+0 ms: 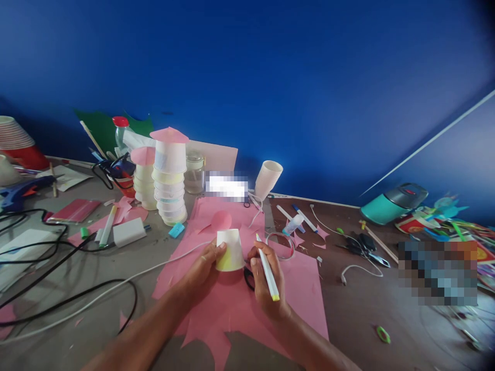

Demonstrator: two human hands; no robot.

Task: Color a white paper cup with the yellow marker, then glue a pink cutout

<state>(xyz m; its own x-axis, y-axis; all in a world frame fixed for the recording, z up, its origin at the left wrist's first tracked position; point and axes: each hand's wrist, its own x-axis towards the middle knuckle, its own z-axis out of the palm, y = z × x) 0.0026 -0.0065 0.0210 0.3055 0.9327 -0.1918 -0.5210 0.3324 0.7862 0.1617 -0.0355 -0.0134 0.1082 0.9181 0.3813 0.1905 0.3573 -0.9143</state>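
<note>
Bare forearms (pixel 154 317) lie nearest, at seven and five o'clock, over pink paper (pixel 305 288) spread on the tabletop (pixel 348 330). Near the middle, the left grip (pixel 209 262) is closed on an upturned paper cup (pixel 233 252); at the cup's four o'clock, the right grip (pixel 263 291) clasps a white marker (pixel 267 270), its narrow end aimed at eleven o'clock and apart from the cup. Yellow shows along part of the rim side, so colouring looks only partly done; the face above is white, the far side hidden. At ten o'clock, two cup stacks (pixel 170 206) topped with pink cones (pixel 169 135) look assembled; leaning cups (pixel 266 181) at one o'clock appear plain.
</note>
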